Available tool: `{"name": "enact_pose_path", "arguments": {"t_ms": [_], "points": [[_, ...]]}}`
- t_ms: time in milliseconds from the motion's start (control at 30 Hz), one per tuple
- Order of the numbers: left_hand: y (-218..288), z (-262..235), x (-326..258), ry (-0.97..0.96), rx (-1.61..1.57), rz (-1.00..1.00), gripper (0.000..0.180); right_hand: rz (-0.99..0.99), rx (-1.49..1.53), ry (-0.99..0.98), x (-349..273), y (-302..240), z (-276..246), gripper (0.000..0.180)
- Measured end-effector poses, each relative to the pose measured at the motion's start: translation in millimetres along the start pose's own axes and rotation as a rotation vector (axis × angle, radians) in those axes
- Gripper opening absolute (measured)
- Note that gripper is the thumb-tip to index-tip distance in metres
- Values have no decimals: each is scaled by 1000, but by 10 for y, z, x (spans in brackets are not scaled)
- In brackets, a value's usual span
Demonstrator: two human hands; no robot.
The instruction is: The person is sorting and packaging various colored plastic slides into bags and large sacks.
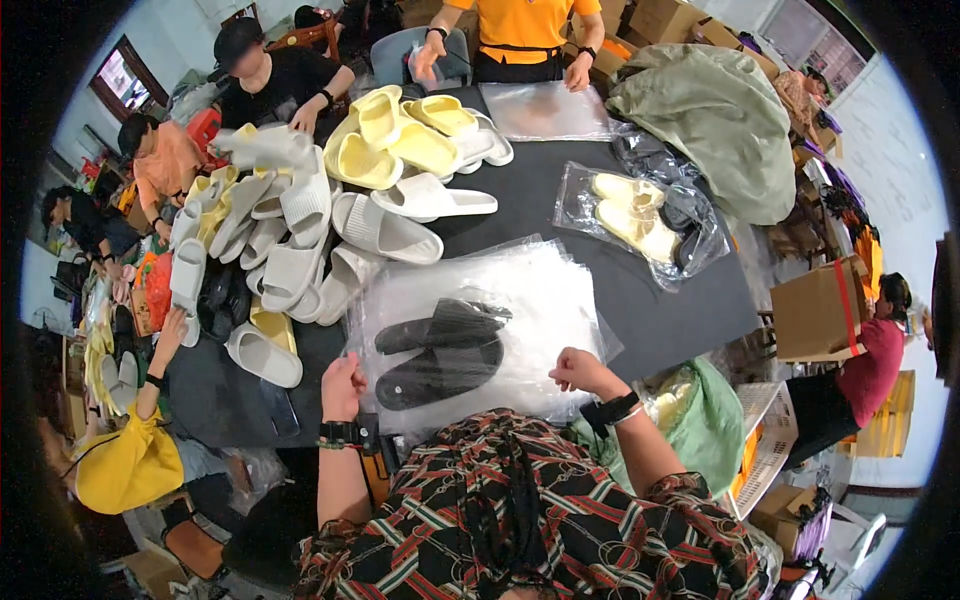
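Resting at the lower middle of the frame, the left hand (342,385) is curled at the near left edge of a stack of clear plastic bags (540,290), fingers folded in on the plastic, though whether they actually pinch a sheet I cannot tell. The right hand (578,370) sits at the stack's near right edge, closed into a loose fist with the fingertips pressed together against the plastic (what, if anything, lies between them is hidden). Between the two hands, a little above them in the picture, a pair of black slides (442,352) lies on top of the bags, one slide overlapping the other, toes pointing to the right. The stack lies on a black table (560,190) that fills the middle of the frame. To the upper left of the bags a heap of white slides (300,250) spreads across the table, and above it, near the top centre, a cluster of pale yellow slides (400,140). At the right of the centre a bagged yellow pair (632,222) lies in its own clear wrap, just beside an olive green cloth bundle (715,115) at the upper right. Other people stand or sit around the table's far and left sides, one in an orange shirt (520,25) at the top edge.
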State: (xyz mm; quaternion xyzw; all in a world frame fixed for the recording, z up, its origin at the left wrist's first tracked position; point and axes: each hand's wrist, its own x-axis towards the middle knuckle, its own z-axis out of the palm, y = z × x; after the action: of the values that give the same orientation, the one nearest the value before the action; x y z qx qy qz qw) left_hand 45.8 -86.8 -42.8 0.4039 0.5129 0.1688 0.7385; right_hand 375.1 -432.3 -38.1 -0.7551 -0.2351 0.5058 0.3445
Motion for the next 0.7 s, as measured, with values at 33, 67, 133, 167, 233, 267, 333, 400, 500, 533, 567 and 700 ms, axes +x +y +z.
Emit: {"name": "enact_pose_path", "arguments": {"t_ms": [33,67,133,167,233,267,333,400,500,533,567,700], "points": [[10,37,-23,20,-6,50,23,-2,0,-1,2,23,-38,21],[11,57,-19,22,-6,52,23,28,-108,-67,9,41,-77,24],[19,128,-26,4,27,29,25,-193,-553,-97,89,66,-249,36],[57,164,-34,0,28,31,25,-198,-581,-29,194,93,-366,43],[187,206,-103,-9,26,-5,29,-272,-524,183,343,-319,-482,46],[228,191,-113,-6,27,-1,29,-240,-375,291,397,-621,-463,45],[318,221,-67,-24,-6,-40,32,-216,-21,311,635,-906,-475,40],[280,118,38,-35,32,-20,33,-193,105,287,1023,-980,-410,49],[271,125,62,-40,71,1,32,12,-72,180,1446,-1037,-274,42],[277,133,50,-35,74,5,31,8,-73,180,1520,-972,-264,42],[282,151,50,-34,73,8,31,-75,-11,121,1575,-891,-257,36],[287,49,23,-12,130,45,27,-259,194,352,1661,-857,-332,20]]}}
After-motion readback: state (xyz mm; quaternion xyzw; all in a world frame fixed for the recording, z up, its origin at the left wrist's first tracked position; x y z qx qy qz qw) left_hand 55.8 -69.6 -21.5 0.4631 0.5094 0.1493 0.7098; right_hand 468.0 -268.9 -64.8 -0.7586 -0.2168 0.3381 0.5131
